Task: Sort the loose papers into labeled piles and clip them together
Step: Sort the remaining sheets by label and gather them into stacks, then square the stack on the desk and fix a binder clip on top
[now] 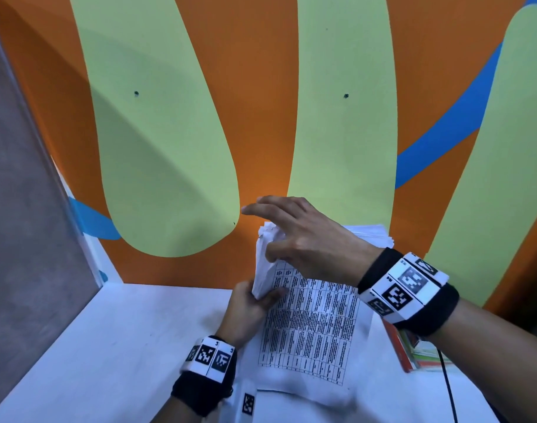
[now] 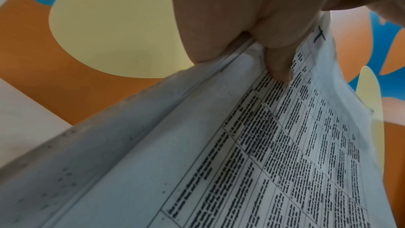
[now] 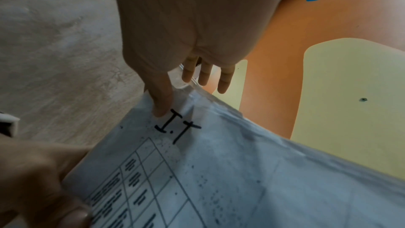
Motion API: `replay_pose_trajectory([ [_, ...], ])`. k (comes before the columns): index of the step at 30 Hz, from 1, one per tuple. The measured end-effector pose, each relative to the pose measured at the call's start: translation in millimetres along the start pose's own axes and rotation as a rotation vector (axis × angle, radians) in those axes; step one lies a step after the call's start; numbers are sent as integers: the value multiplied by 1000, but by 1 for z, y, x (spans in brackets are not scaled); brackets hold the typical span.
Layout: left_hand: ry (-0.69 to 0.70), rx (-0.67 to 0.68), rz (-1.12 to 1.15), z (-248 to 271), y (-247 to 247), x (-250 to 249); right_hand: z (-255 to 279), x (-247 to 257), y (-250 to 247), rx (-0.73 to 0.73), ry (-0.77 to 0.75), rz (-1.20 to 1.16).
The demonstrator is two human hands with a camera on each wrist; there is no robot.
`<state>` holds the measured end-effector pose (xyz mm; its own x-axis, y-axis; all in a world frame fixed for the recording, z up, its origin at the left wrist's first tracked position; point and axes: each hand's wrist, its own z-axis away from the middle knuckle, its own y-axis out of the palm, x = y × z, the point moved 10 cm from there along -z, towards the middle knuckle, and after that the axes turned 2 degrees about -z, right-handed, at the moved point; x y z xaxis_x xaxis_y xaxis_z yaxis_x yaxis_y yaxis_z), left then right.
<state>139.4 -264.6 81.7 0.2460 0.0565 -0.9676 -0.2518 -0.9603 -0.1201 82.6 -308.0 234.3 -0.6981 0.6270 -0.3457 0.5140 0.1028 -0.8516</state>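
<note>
Above the white tabletop (image 1: pixel 114 337), against the orange and pale-green wall (image 1: pixel 261 87), a white paper bundle printed with a black-ruled table (image 1: pixel 310 319) is held tilted, its long axis running from the person toward the wall, far end raised. Left hand (image 1: pixel 249 309) grips the bundle's left edge, thumb curled over the printed face. Right hand (image 1: pixel 297 236) pinches the curled top corner beside a handwritten "I.t" (image 3: pixel 177 126); other fingers extended. More white sheets (image 1: pixel 371 233) lie behind the right wrist.

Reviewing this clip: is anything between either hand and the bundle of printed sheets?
Nothing visible. The left hand grips the paper bundle at its left edge, and the right hand has its thumb directly on the top corner.
</note>
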Motion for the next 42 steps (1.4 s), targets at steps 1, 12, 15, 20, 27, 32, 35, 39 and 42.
replay_pose_trajectory([
  [1,-5,2,-2,0,0,1,1,-1,-2,-11,4,-15],
  [12,-37,42,17,-1,4,-1,37,-82,36,348,591,-582],
  [15,-27,47,-19,-1,2,-8,49,-83,51,367,626,-581],
  [20,-1,21,-105,-9,-27,-20,55,-102,17,75,681,-720],
  [27,35,-201,-56,-5,-126,-1,136,-147,8,-445,895,-1076],
  [32,57,-261,65,0,-106,-2,170,-130,52,-648,1076,-1127],
  [35,96,-444,-84,2,-120,-8,181,-116,62,-756,1109,-1104],
  [39,86,-469,-187,-3,-129,14,197,-93,92,-803,1126,-1160],
  [42,-87,-308,-193,2,-114,65,220,-63,147,-570,1187,-1174],
])
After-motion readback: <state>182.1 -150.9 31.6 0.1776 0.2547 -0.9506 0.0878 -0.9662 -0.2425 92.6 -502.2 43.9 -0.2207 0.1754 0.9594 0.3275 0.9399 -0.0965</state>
